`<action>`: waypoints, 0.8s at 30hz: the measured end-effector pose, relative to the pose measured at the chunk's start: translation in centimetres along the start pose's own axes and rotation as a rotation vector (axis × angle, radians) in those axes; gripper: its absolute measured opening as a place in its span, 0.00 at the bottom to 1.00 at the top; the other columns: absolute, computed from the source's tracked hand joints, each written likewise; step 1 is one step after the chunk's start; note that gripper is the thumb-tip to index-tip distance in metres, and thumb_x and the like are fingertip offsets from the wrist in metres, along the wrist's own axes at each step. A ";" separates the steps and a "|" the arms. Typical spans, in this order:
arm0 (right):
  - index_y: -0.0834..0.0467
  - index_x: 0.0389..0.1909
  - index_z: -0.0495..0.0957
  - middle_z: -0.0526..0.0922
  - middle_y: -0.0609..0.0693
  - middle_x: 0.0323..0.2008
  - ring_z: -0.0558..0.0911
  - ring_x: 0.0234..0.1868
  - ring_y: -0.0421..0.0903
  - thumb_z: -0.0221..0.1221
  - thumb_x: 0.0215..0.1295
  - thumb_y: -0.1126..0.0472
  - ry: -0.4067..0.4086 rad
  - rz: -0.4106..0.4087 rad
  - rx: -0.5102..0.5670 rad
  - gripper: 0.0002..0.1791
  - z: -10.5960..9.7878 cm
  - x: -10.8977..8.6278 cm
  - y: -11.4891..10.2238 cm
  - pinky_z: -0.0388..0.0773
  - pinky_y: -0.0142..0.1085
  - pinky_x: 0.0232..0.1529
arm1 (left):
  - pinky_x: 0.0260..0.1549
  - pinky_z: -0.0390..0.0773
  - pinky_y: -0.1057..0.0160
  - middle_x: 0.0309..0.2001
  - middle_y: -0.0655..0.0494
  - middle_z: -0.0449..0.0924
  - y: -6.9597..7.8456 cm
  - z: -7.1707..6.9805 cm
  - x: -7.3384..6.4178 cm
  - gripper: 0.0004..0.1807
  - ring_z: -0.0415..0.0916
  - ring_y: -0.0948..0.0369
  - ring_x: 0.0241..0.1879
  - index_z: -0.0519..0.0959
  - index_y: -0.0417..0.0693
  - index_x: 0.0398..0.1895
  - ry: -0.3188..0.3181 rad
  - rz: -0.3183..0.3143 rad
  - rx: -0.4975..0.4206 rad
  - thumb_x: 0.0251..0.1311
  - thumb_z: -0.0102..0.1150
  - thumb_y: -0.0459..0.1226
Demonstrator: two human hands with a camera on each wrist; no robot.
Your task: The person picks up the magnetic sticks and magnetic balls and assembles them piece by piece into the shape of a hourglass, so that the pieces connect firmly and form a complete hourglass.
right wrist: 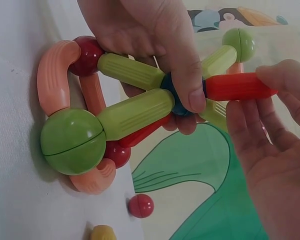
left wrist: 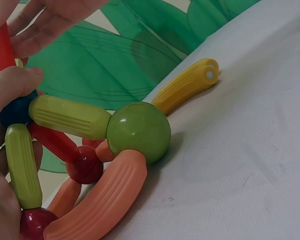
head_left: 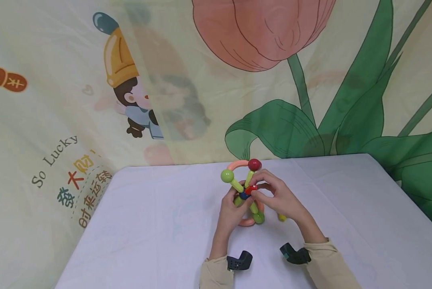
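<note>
A frame of magnetic rods and balls stands between both hands. Light green rods (right wrist: 137, 114) spread from a blue ball (left wrist: 15, 111) at its centre. My left hand (head_left: 232, 212) grips the blue ball, thumb pressed over it in the right wrist view. My right hand (head_left: 279, 196) pinches the outer end of a straight red rod (right wrist: 237, 87), whose other end meets the blue ball. Curved orange rods (left wrist: 102, 200) join green balls (right wrist: 72, 141) and dark red balls (head_left: 254, 164) around the outside. Another red rod (left wrist: 55, 143) runs from the centre to a lower red ball.
A yellow rod (left wrist: 187, 85) lies on the white table (head_left: 158, 224), right of the frame. In the right wrist view a loose red ball (right wrist: 141, 205) sits apart. A printed cloth (head_left: 292, 92) hangs behind the table. Each wrist wears a black device (head_left: 240, 261).
</note>
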State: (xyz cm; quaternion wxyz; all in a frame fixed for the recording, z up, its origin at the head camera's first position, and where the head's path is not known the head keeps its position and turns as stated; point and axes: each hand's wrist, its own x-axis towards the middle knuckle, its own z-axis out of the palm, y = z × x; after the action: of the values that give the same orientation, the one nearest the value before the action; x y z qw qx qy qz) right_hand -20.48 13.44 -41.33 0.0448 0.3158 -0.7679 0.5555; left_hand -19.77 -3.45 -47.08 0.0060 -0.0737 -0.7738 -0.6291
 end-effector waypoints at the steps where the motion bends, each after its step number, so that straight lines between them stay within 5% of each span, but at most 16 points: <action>1: 0.61 0.46 0.75 0.76 0.51 0.47 0.74 0.53 0.40 0.62 0.58 0.70 0.002 -0.001 -0.001 0.15 0.0 0.0 0.0 0.76 0.32 0.52 | 0.59 0.71 0.52 0.55 0.66 0.77 0.0 0.0 0.0 0.26 0.73 0.61 0.58 0.70 0.71 0.59 -0.003 0.001 -0.003 0.56 0.63 0.50; 13: 0.61 0.51 0.70 0.76 0.53 0.48 0.76 0.51 0.41 0.60 0.59 0.70 0.020 0.013 -0.019 0.19 -0.5 0.0 -0.1 0.76 0.31 0.51 | 0.59 0.69 0.52 0.53 0.72 0.77 0.2 0.0 0.2 0.25 0.72 0.64 0.58 0.71 0.76 0.56 -0.003 -0.003 -0.017 0.54 0.65 0.51; 24: 0.60 0.52 0.70 0.76 0.51 0.46 0.76 0.48 0.37 0.54 0.64 0.71 0.115 0.007 -0.072 0.16 -1.9 0.1 1.4 0.75 0.26 0.50 | 0.60 0.69 0.53 0.52 0.68 0.78 0.2 0.1 0.1 0.24 0.73 0.63 0.57 0.71 0.71 0.57 -0.001 0.025 -0.024 0.58 0.63 0.43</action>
State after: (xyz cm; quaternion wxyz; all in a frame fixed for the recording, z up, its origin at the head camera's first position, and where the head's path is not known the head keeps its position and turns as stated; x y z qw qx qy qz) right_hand -21.88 15.31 -41.72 0.0982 0.2787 -0.7847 0.5449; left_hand -19.82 -3.35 -46.87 0.0124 -0.0837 -0.7651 -0.6383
